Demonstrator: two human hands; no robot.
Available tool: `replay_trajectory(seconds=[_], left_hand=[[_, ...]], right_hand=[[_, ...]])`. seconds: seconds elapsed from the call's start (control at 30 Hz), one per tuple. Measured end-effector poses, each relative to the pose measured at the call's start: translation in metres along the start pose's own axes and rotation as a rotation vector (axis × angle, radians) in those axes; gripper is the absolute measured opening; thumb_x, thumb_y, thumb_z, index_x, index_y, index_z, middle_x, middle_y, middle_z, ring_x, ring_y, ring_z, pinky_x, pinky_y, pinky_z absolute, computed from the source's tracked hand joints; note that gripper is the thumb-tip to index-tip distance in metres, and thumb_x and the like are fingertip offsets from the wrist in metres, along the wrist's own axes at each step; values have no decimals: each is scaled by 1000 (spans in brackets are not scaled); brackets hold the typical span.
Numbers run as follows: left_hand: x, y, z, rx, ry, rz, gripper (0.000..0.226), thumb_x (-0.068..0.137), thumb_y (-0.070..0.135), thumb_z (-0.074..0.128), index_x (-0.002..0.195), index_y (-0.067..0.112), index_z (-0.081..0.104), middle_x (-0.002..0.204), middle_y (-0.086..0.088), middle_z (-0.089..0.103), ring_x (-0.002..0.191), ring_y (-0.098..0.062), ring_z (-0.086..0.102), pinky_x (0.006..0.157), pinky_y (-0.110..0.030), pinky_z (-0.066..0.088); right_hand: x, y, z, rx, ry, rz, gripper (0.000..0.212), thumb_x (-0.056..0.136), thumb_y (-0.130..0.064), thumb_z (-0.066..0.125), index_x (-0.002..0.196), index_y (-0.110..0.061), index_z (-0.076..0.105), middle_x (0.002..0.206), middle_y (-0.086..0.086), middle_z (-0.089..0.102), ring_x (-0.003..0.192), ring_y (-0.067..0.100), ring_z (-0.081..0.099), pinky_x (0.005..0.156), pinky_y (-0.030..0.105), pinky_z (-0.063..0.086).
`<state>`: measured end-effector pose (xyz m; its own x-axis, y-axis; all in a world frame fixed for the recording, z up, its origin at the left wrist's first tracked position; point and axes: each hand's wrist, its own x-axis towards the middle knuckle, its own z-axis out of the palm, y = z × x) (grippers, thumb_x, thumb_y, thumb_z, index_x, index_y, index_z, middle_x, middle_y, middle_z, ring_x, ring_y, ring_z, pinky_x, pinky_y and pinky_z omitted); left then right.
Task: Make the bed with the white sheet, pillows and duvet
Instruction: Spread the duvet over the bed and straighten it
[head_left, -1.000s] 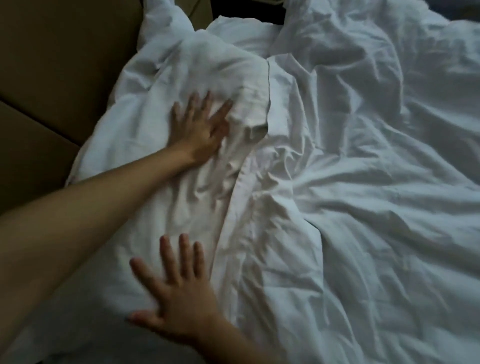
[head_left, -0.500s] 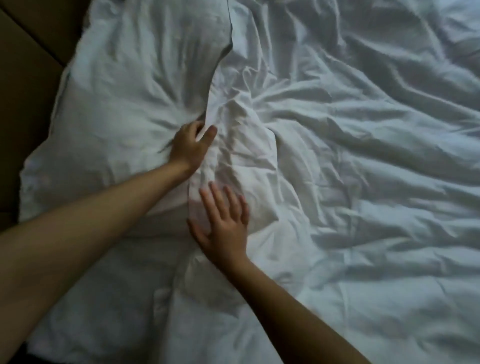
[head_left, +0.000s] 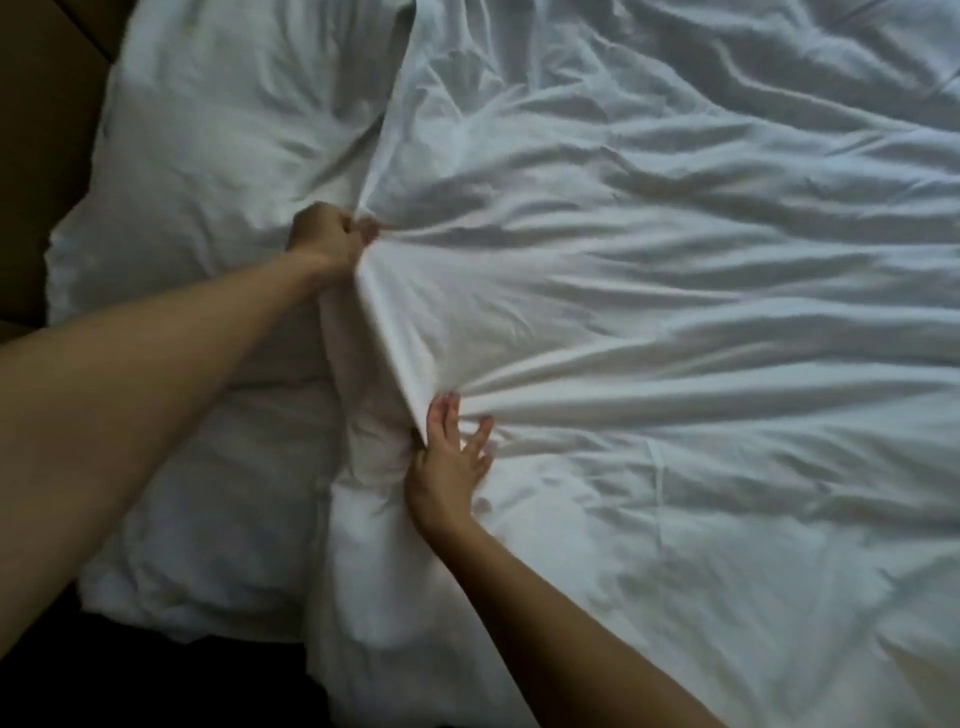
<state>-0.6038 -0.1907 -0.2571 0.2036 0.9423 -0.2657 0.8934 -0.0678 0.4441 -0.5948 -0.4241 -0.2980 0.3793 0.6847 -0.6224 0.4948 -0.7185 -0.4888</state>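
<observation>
Duvet (head_left: 649, 312) lay spread over most of the bed, its edge pulled tight right beside the pillows (head_left: 208, 156).
The person's left hand (head_left: 332, 239) was fisted round that edge and the right hand (head_left: 452, 457) pinched it lower down. It looked soft, light and floppy, not fragile, so the hem with hands set apart seemed the best grab. Count: one duvet, what looked like two pillows, two hands; a separate sheet couldn't be made out.
</observation>
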Motion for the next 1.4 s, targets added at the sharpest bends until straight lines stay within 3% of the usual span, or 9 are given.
replay_trajectory(seconds=[0.13,0.4,0.63,0.77,0.93,1.03,1.17,1.3,1.4], left_hand=[[-14,-38,-11,22,-24,11,38,95,28,50,116,-4,57,122,-26,57,111,-37,53,87,-37,41],[-201,-66,66,-213,102,-459,59,85,47,58,123,5,45,134,-19,43,126,-34,39,103,-43,29],[-311,-110,75,-269,-24,-773,96,71,74,55,134,4,38,142,-22,33,130,-39,33,110,-46,27],[-336,-123,73,-752,-200,-941,127,47,83,60,145,11,28,149,-13,33,134,-33,36,106,-47,35],[-357,-125,70,-896,-589,-971,67,83,59,52,138,22,43,140,-9,46,129,-30,42,92,-44,34],[-358,-126,66,-1023,-570,-975,57,83,41,64,130,11,52,117,-12,60,113,-30,54,96,-48,37],[-352,-123,54,-1256,-503,-816,16,77,20,69,90,12,67,78,-7,71,82,-25,62,91,-42,49],[-356,-115,19,-1423,-724,-418,61,11,27,93,67,11,77,72,-3,74,67,-15,70,59,-24,57],[-357,-127,22,-1488,-832,-450,64,10,22,94,70,6,77,74,-8,74,66,-19,71,53,-29,57]], right_hand=[[-19,28,0,32,-69,-159,56,98,-42,34,149,-33,10,159,-5,-1,145,22,-8,114,44,-4],[-113,108,16,198,638,-93,61,82,-41,46,130,-4,52,131,17,55,123,26,45,104,34,22],[-175,164,7,707,788,811,91,71,-51,72,142,-20,25,150,9,19,138,29,20,110,47,16],[-186,168,25,1278,510,1083,144,30,-75,75,145,-24,4,147,10,19,131,37,31,105,54,34],[-182,153,19,1910,141,861,103,45,-59,83,131,-17,44,126,13,55,116,37,52,95,62,41],[-176,163,14,1912,121,886,50,76,-45,71,110,-17,47,107,12,54,114,35,49,102,58,36],[-193,165,13,1988,64,788,44,84,-38,65,117,-11,55,100,13,62,103,34,57,89,50,45],[-213,163,14,2265,66,288,56,44,-21,90,95,-7,73,90,14,73,79,31,71,59,45,57],[-214,169,18,2272,13,153,49,39,-21,88,84,-4,76,92,15,73,78,30,71,56,46,57]])
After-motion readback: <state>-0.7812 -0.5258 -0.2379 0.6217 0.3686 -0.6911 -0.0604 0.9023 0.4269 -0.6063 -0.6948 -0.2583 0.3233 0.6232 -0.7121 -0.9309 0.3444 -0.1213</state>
